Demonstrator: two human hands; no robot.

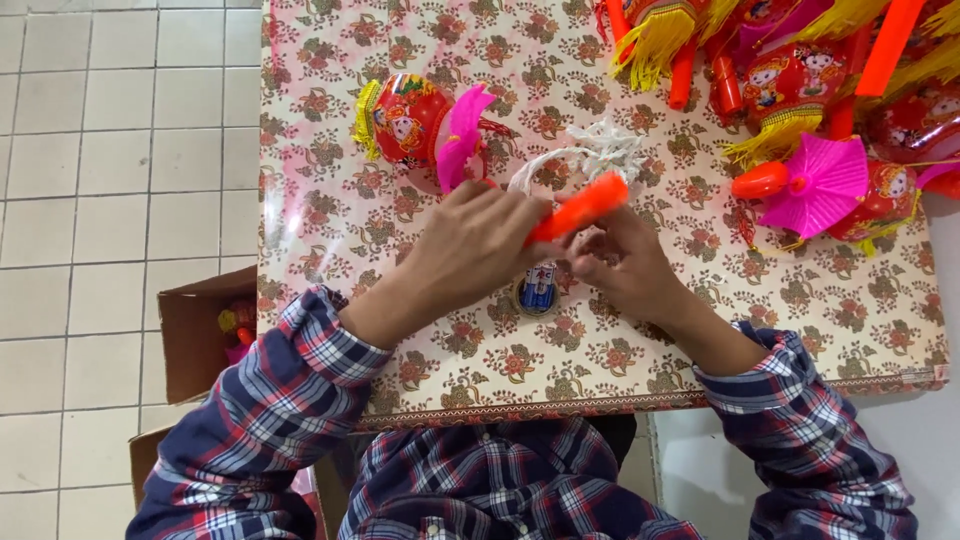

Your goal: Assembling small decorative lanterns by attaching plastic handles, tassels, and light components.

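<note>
A table [330, 240] with a flowered pink cloth stands on a floor [110, 150] of pale square tiles; open cardboard boxes [190, 330] sit beside it.

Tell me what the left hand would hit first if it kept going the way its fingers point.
The left hand points up and right; beyond the orange stick it grips, the white string bundle looks first in line, though depth is unclear.
</note>
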